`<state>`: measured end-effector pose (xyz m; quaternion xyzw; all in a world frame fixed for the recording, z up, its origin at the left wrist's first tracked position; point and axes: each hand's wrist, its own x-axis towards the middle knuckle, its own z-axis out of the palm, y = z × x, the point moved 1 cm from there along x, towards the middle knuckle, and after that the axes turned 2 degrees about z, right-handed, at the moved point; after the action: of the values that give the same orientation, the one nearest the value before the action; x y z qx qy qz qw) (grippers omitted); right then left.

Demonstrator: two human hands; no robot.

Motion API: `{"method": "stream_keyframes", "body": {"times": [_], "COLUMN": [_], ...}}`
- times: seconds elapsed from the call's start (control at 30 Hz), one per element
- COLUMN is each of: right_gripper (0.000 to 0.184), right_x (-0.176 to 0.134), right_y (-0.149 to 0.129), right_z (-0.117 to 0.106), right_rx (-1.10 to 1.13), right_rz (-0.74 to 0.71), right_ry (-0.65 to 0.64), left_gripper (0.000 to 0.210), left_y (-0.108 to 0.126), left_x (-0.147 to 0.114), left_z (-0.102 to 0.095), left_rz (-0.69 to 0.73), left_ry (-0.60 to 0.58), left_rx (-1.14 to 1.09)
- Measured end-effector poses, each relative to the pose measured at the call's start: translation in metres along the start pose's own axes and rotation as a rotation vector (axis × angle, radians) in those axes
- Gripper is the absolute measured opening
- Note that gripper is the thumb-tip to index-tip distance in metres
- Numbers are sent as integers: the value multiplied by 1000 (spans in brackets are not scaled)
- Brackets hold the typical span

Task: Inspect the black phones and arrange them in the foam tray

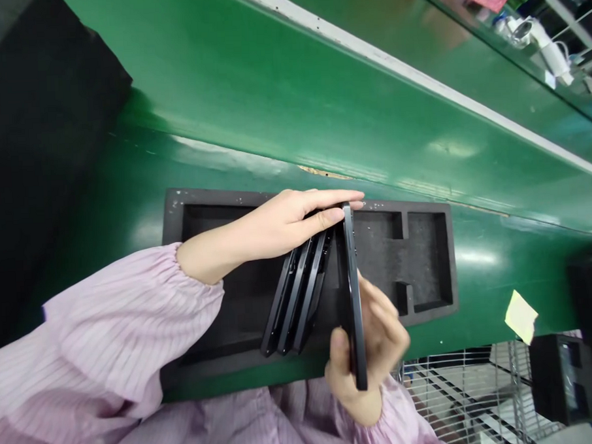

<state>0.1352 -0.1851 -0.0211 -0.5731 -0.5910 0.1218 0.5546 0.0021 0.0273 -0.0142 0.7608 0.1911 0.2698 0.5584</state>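
A slim black smartphone (353, 298) stands on edge above the black foam tray (445, 261), seen along its narrow side. My right hand (379, 336) grips its lower part, thumb on one face and fingers on the other. At its top end, my left hand (291, 222) has the thumb against the near side and the fingers reaching over the upper end. Beneath my left hand, several more black smartphones (299, 300) lean side by side in the tray's large recess, their upper ends hidden by that hand.
The tray lies on a green bench (479, 266) with a raised green ledge behind. A large black block (41, 128) stands at left. At lower right are a yellow sticky note (520, 317), a wire rack (460, 391) and a black box (568, 380). A white device (538, 44) sits at upper right.
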Motion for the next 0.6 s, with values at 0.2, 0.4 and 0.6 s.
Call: {"method": "stream_keyframes", "body": {"times": [0.2,0.4,0.6], "right_gripper": [87,75,71], "right_x": [1,11,14], "right_y": [-13,-2,13], "right_z": [-9,-7,-15], "right_rx": [-15,269,209], "right_rz": [399,470,591], "right_ry": [-477,-512,-459], "left_gripper": [48,50,51], "left_y": [-2,3,7], "left_x": [-1,-5,-11], "left_z": [1,6,23], "left_rz": [75,152,240], "left_ry": [-28,10,58], "left_rx": [86,79,120]}}
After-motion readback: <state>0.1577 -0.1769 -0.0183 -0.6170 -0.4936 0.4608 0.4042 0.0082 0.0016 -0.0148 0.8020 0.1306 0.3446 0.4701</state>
